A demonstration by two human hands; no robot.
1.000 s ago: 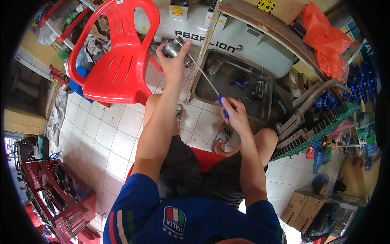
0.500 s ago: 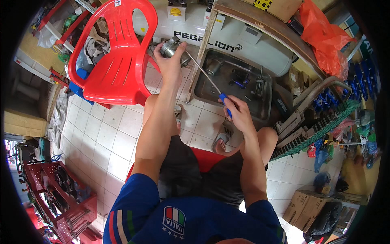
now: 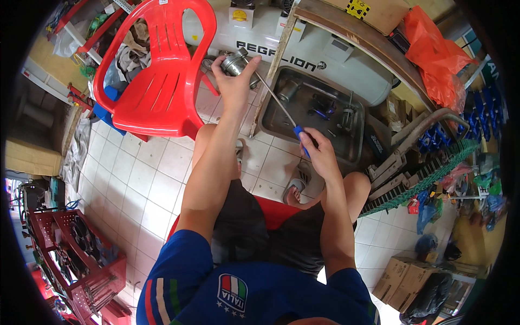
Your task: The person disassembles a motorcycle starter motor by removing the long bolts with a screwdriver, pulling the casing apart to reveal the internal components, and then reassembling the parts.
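My left hand (image 3: pixel 234 86) is raised and closed round a metal cylindrical part (image 3: pixel 234 63), silvery and roughly cup-shaped. In my right hand (image 3: pixel 319 151) is a long screwdriver (image 3: pixel 297 130) with a blue handle. Its shaft slants up and to the left, and the tip end reaches the metal part; whether it goes inside or rests against its edge, I cannot tell. Right of the screwdriver lies a dark metal tray (image 3: pixel 264 118). A metal cylinder (image 3: pixel 288 90), a dark part with blue on it (image 3: pixel 322 106) and another metal fitting (image 3: pixel 347 118) lie in it.
A red plastic chair (image 3: pixel 149 103) stands ahead on the left. Behind the tray is a white tank (image 3: pixel 374 76) beneath a wooden bench edge (image 3: pixel 346 21). A metal frame (image 3: pixel 395 157) lies to the right, cardboard boxes (image 3: pixel 403 279) at lower right. A red tool cart (image 3: pixel 103 276) stands at lower left.
My left hand has shifted slightly to the right, and the metal part has turned a little in it. The screwdriver has hardly moved; its tip end stays at the part.
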